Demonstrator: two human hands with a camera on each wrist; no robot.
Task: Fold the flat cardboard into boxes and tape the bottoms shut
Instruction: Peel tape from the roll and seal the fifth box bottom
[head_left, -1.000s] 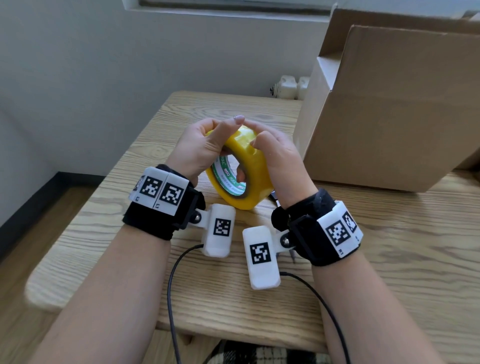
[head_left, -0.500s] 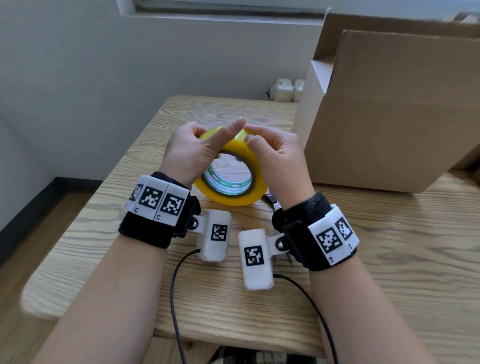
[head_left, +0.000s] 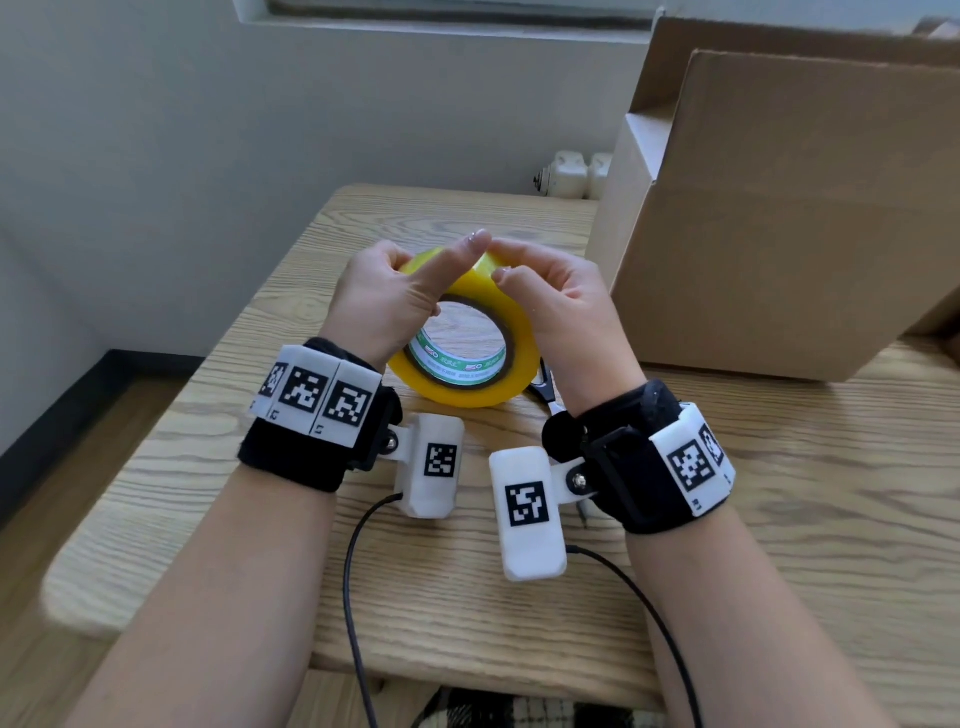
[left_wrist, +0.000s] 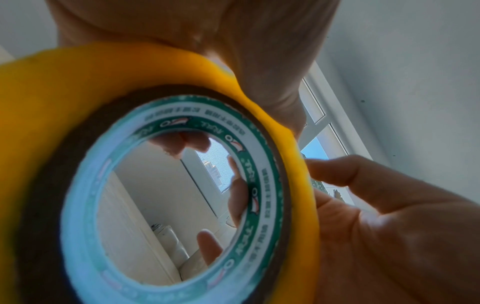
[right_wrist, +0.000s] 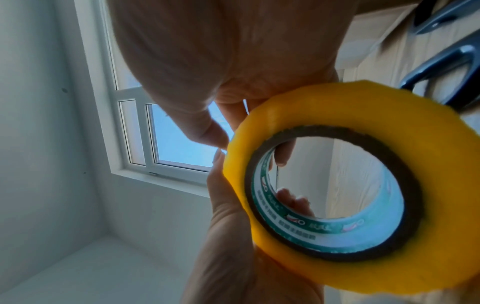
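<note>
Both hands hold a yellow tape roll (head_left: 470, 397) with a green-printed core just above the wooden table (head_left: 779, 493). My left hand (head_left: 395, 296) grips its left far side, thumb stretched over the top rim. My right hand (head_left: 556, 301) curls its fingers on the top right of the rim, fingertips meeting the left thumb. The folded cardboard box (head_left: 779, 218) stands to the right, apart from the hands. The left wrist view shows the tape roll (left_wrist: 39, 102) close up and the right hand (left_wrist: 389, 236) beside it. In the right wrist view, the tape roll (right_wrist: 441, 185) sits between both hands.
Dark-handled scissors (head_left: 543, 384) lie on the table under my right wrist; the scissors (right_wrist: 441, 67) also show in the right wrist view. White fittings (head_left: 571, 174) sit at the wall behind the table. The table's rounded left edge (head_left: 104, 545) drops to the floor.
The roll has tipped from standing nearly on edge to lying flatter, its hole now facing up. Both hands shifted slightly forward with it and kept their hold.
</note>
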